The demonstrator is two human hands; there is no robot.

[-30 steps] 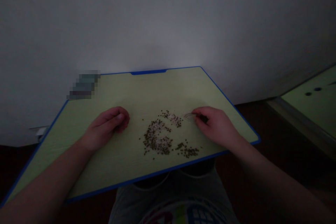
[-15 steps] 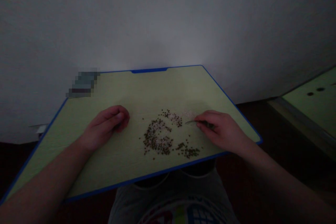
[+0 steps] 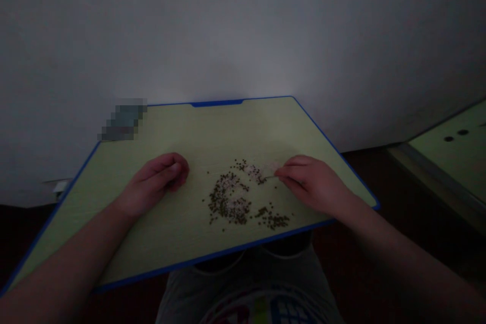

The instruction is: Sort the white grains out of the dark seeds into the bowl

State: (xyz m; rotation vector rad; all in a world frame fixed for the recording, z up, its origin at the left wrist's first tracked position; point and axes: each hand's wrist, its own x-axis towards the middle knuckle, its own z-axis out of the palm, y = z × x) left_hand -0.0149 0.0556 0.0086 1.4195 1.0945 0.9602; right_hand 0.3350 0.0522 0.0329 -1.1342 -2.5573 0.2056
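Note:
My right hand (image 3: 311, 182) pinches a thin metal tool (image 3: 270, 177) with a narrow tip; its exact kind is hard to make out in the dim light. That tip reaches the right edge of a small mixed patch (image 3: 253, 172) of pale grains and dark beans. Pale grains (image 3: 270, 166) lie just beyond my fingertips. A larger mixed pile (image 3: 230, 200) of rice-like grains and small dark beans spreads between my hands. Nearer the front edge is a group of dark beans (image 3: 276, 220). My left hand (image 3: 161, 179) rests on its side, fingers curled closed, with nothing visible in it.
The pale folding table (image 3: 182, 131) has a blue rim and stands against a grey wall (image 3: 243, 35). A pixelated flat object (image 3: 123, 120) lies at the far left corner. My knees are under the front edge. A pale panel with dark holes (image 3: 459, 147) is at the right.
My right hand has moved slightly left, bringing the tool's tip up to the small mixed patch. The left hand stays in place.

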